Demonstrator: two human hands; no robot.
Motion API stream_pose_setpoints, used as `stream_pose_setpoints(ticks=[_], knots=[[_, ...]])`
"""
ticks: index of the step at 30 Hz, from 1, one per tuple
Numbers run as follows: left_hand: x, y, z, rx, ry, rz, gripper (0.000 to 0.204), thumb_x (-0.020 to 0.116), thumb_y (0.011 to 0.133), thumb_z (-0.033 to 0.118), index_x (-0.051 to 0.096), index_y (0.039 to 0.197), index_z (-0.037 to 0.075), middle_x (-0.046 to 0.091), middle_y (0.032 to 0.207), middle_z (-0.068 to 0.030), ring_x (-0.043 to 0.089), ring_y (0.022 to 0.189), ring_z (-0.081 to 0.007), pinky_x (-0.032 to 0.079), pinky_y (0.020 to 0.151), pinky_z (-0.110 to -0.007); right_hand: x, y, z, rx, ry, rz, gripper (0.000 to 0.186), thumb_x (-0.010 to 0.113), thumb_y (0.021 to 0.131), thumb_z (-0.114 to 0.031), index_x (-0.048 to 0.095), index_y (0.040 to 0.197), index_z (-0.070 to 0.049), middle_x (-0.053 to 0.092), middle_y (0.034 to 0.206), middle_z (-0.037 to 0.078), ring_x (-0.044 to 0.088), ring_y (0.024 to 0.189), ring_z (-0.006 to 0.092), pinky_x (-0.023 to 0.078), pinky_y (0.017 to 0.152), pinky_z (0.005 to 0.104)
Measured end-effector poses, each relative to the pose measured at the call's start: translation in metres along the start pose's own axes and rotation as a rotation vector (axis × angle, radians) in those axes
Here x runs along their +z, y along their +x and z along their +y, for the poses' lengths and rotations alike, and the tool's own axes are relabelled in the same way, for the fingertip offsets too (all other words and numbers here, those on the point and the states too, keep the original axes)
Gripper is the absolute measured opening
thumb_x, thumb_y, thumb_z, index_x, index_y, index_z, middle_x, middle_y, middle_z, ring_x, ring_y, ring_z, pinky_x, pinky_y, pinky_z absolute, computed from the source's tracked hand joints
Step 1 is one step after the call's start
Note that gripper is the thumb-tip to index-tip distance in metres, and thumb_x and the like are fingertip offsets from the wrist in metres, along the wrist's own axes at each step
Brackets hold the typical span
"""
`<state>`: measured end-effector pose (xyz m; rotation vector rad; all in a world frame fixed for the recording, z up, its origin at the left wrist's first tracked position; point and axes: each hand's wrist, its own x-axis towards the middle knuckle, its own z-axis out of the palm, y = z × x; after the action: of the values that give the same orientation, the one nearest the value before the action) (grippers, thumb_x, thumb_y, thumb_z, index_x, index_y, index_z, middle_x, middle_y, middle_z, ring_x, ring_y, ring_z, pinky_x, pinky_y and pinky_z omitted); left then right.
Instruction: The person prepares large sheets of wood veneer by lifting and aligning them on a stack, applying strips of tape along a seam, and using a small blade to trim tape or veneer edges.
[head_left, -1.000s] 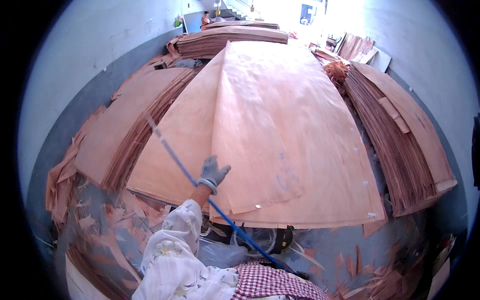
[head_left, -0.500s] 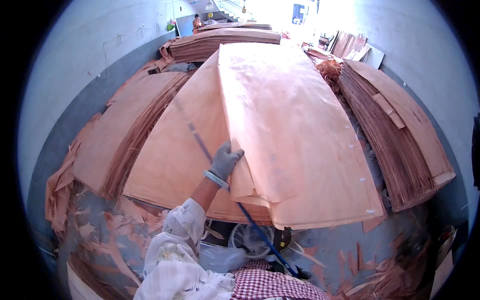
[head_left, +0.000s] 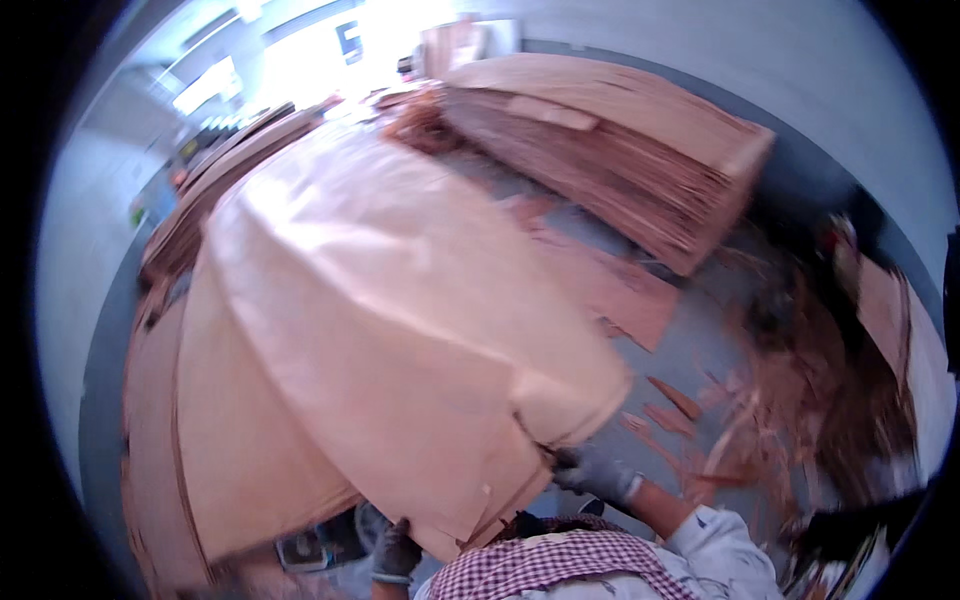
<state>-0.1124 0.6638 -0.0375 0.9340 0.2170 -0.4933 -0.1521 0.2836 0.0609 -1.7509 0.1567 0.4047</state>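
Note:
A large, thin wood veneer sheet (head_left: 400, 330), pale pinkish tan, lies skewed and rippled over a low stack, its near edge close to my body. My left hand (head_left: 398, 552), in a grey glove, is closed at the sheet's near left edge, thumb on top. At the near right edge, my gloved right hand (head_left: 598, 474) grips the sheet beside a torn or folded corner; its fingers are partly hidden and blurred. Under the sheet, another veneer layer (head_left: 235, 430) shows on the left.
A tall veneer stack (head_left: 620, 150) stands at the far right along the wall. A loose veneer piece (head_left: 630, 295) and several scraps (head_left: 675, 400) litter the floor. More stacked veneer (head_left: 235, 150) lies at the far left. A wheel (head_left: 370, 525) shows below the near edge.
My view has swung to the right. The top sheet has turned and shifted, its near edge now at my body. My right hand has come into view on it; the blue rod is out of sight.

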Motion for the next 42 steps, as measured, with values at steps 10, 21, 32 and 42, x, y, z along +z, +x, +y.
stream_pose_setpoints(ticks=[10, 21, 32, 42], knots=[[0.206, 0.105, -0.088, -0.278, -0.098, -0.208, 0.048, 0.051, 0.091, 0.023, 0.038, 0.133, 0.006, 0.048, 0.131, -0.0109, 0.044, 0.122, -0.0298, 0.037, 0.101, -0.046, -0.182, -0.070, 0.058, -0.138, 0.509, 0.018, 0.029, 0.063, 0.086, -0.021, 0.062, 0.108, -0.002, 0.056, 0.078, 0.001, 0.050, 0.065, 0.0074, 0.038, 0.060, 0.0216], [0.461, 0.280, -0.183, -0.172, 0.197, -0.542, 0.042, 0.040, 0.096, 0.021, 0.038, 0.133, 0.003, 0.050, 0.129, -0.0147, 0.053, 0.114, -0.0293, 0.043, 0.097, -0.044, -0.456, -0.083, 0.081, 0.158, 0.820, 0.253, 0.031, 0.061, 0.085, -0.019, 0.061, 0.101, 0.007, 0.059, 0.073, 0.005, 0.055, 0.060, 0.0121, 0.041, 0.054, 0.0220], [0.710, 0.437, -0.274, 0.252, 0.846, -0.818, 0.032, 0.056, 0.088, 0.009, 0.055, 0.119, 0.004, 0.056, 0.120, -0.0168, 0.057, 0.106, -0.0255, 0.046, 0.092, -0.036, -0.781, -0.087, 0.063, -0.061, 0.476, 0.709, 0.027, 0.061, 0.085, -0.023, 0.061, 0.093, 0.004, 0.056, 0.062, 0.003, 0.048, 0.049, 0.0096, 0.035, 0.045, 0.0214], [0.881, 0.544, -0.418, -0.343, 0.047, -0.277, 0.047, 0.053, 0.092, 0.029, 0.042, 0.126, -0.001, 0.058, 0.108, -0.0181, 0.059, 0.100, -0.0297, 0.048, 0.090, -0.040, -1.084, -0.073, 0.074, -0.189, 0.048, 0.891, 0.032, 0.061, 0.087, -0.035, 0.065, 0.086, -0.003, 0.055, 0.063, -0.003, 0.046, 0.053, 0.0049, 0.034, 0.049, 0.0203]])
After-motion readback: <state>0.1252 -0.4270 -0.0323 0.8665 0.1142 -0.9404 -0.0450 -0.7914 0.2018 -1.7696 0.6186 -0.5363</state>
